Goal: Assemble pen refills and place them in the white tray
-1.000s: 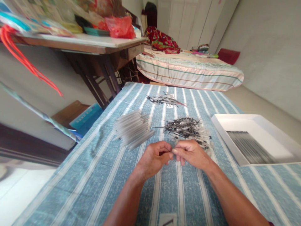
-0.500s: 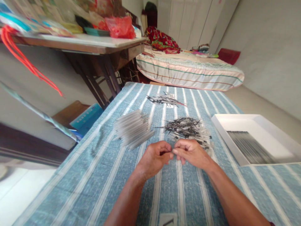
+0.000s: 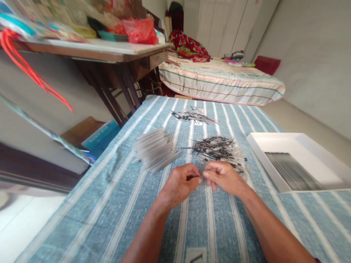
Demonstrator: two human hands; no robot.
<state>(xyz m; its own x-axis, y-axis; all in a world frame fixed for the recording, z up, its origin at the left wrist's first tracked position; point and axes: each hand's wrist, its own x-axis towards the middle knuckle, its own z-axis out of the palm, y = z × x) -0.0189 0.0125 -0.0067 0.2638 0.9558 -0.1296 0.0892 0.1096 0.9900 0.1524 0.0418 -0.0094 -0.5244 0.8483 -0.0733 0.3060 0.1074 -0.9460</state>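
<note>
Fingertip to fingertip, my two hands meet above the blue striped tablecloth [image 3: 131,204]. My left hand [image 3: 184,181] is closed in a pinch, and so is my right hand [image 3: 224,177]. Whatever sits between the fingers is too small and hidden to name. Just beyond my right hand lies a loose heap of thin black and clear stick-like pieces [image 3: 216,149]. A stack of greyish translucent tubes [image 3: 156,149] rests beyond my left hand, to the left. Farther back is a smaller pile of thin dark and clear sticks [image 3: 192,116].
On the right stands a shallow white box [image 3: 309,157] with a row of dark slim rods [image 3: 292,171] inside. A side table [image 3: 109,47] with bags on it is at the left. Past the cloth is a bed [image 3: 219,82].
My right hand has drawn back very slightly to the right, and a small gap shows between the fingertips. The piles and the box are unchanged.
</note>
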